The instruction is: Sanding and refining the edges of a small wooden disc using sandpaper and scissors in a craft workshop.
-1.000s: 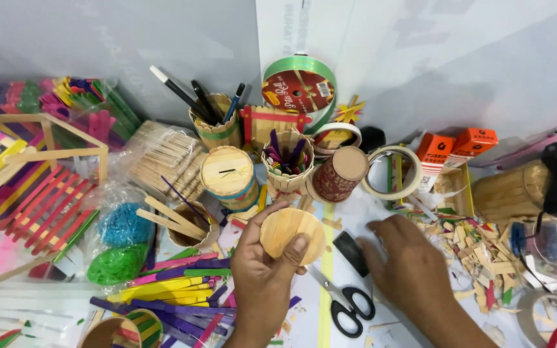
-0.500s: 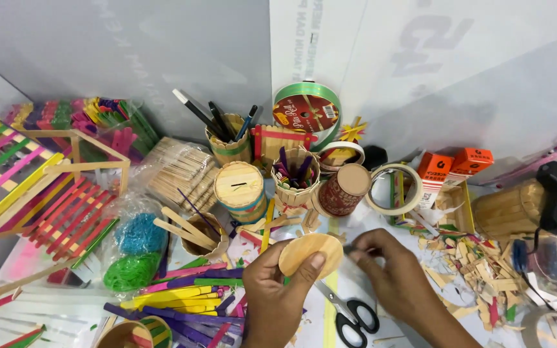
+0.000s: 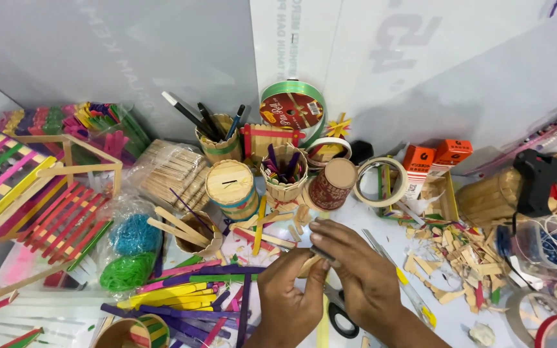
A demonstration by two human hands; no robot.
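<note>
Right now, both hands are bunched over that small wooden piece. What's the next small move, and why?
Probably tilt the wooden piece up clear of the fingers. The left hand pinches it from below and the right hand covers it from above, so almost all of it is hidden. The scissors lie right under both hands among loose coloured sticks, so lifting slightly would likely avoid snagging them.

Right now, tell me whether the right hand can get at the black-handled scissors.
Probably yes. The scissors lie flat on the table just beneath the right hand, handles exposed. But that hand and the left hand are both busy with a small wooden piece, which would need freeing first.
</note>
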